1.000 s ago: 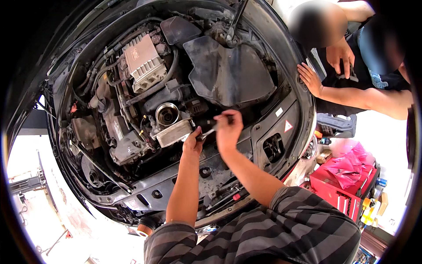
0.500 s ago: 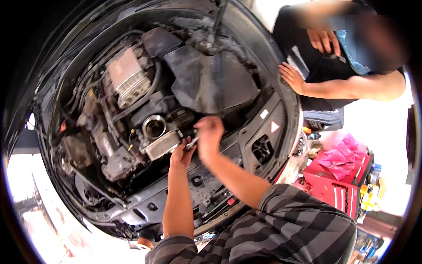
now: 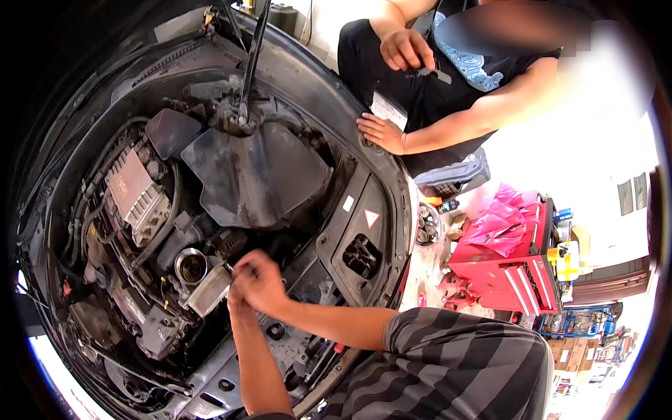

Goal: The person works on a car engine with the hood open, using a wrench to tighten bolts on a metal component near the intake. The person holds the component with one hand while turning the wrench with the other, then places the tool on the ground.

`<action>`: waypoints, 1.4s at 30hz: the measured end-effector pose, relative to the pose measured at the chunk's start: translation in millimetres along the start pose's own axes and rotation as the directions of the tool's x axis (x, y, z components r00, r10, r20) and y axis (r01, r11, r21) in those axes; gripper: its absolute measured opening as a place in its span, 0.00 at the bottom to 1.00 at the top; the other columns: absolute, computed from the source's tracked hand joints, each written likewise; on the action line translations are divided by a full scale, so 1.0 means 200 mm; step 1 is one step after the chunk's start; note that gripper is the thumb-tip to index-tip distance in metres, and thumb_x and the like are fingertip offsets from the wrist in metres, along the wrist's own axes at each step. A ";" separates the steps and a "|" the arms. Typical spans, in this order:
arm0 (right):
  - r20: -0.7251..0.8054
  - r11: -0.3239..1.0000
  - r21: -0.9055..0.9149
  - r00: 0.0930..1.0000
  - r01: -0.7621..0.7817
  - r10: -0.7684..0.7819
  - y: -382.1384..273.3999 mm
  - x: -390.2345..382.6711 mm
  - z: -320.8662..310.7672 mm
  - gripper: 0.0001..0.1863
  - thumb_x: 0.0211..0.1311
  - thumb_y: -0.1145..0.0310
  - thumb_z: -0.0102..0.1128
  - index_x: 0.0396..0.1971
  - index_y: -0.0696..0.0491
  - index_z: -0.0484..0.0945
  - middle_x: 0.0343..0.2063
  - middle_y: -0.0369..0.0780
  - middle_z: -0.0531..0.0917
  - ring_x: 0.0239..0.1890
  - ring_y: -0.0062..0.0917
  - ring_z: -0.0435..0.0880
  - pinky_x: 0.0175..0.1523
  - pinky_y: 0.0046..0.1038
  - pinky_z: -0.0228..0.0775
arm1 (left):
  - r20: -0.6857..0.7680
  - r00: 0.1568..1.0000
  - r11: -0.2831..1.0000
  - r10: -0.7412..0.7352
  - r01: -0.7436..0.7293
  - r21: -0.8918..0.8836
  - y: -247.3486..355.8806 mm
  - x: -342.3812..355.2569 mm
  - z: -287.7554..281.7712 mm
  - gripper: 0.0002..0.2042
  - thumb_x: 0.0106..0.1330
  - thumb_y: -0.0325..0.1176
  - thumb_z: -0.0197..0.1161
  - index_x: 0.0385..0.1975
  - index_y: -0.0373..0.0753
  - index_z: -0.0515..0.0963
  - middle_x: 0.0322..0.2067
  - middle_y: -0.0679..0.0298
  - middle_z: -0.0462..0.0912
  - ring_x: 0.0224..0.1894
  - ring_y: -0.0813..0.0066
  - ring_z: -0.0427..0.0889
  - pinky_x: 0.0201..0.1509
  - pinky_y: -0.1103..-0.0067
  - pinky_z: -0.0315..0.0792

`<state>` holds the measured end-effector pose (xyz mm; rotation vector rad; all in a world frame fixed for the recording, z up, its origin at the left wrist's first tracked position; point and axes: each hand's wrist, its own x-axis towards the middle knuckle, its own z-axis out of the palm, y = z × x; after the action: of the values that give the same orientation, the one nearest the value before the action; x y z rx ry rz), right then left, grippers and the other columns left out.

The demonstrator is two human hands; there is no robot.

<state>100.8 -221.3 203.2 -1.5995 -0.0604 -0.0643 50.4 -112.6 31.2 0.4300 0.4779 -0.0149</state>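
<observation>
Both my hands are close together in a car's engine bay, beside a silver rectangular metal block [image 3: 208, 292]. My left hand [image 3: 238, 292] is closed at the block's right end; most of its fingers are hidden behind my right hand. The shiny metal hand tool seen in it half a second ago is now covered. My right hand [image 3: 260, 281] overlaps the left with curled, slightly blurred fingers, and what they hold is hidden. Left of the hands, a round metal-rimmed opening [image 3: 191, 267] faces up, dark inside.
A black plastic cover [image 3: 255, 175] lies beyond my hands, below the hood strut [image 3: 253, 66]. At the upper right another person leans a hand [image 3: 381, 133] on the car's edge and holds a small dark object. A red tool cabinet [image 3: 490, 276] with pink cloth stands at right.
The view has swung, so the engine bay sits further left and lower. My right hand has come in from above the left hand to overlap it.
</observation>
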 end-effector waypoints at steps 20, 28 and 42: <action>-0.054 0.954 0.263 0.985 -0.142 0.161 0.11 0.11 -0.10 0.07 0.51 0.82 0.53 0.30 0.57 0.76 0.24 0.37 0.78 0.27 0.20 0.77 0.36 0.24 0.69 | -0.314 0.913 0.961 -0.259 0.276 0.009 -0.08 0.06 0.26 0.07 0.69 0.33 0.56 0.43 0.43 0.74 0.40 0.66 0.79 0.43 0.73 0.78 0.49 0.69 0.72; -0.050 0.941 0.254 0.969 -0.224 0.244 0.02 0.14 0.01 0.05 0.55 0.80 0.53 0.30 0.56 0.76 0.23 0.36 0.80 0.26 0.19 0.76 0.35 0.23 0.69 | -0.450 0.873 0.982 -0.185 0.154 -0.106 -0.01 0.00 0.22 0.05 0.72 0.36 0.52 0.36 0.43 0.71 0.36 0.66 0.77 0.41 0.72 0.78 0.49 0.68 0.75; -0.207 0.911 0.302 0.913 -0.282 0.351 0.21 0.17 -0.19 0.03 0.61 0.75 0.54 0.33 0.57 0.74 0.23 0.38 0.77 0.26 0.23 0.79 0.40 0.28 0.77 | -0.620 0.779 0.994 -0.096 0.104 -0.024 -0.09 0.03 0.19 0.13 0.60 0.27 0.66 0.44 0.39 0.74 0.32 0.64 0.79 0.32 0.70 0.80 0.30 0.73 0.75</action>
<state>137.5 -259.8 164.1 -1.3014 0.3831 -0.0079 70.2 -143.4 51.9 0.4149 1.1599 0.0230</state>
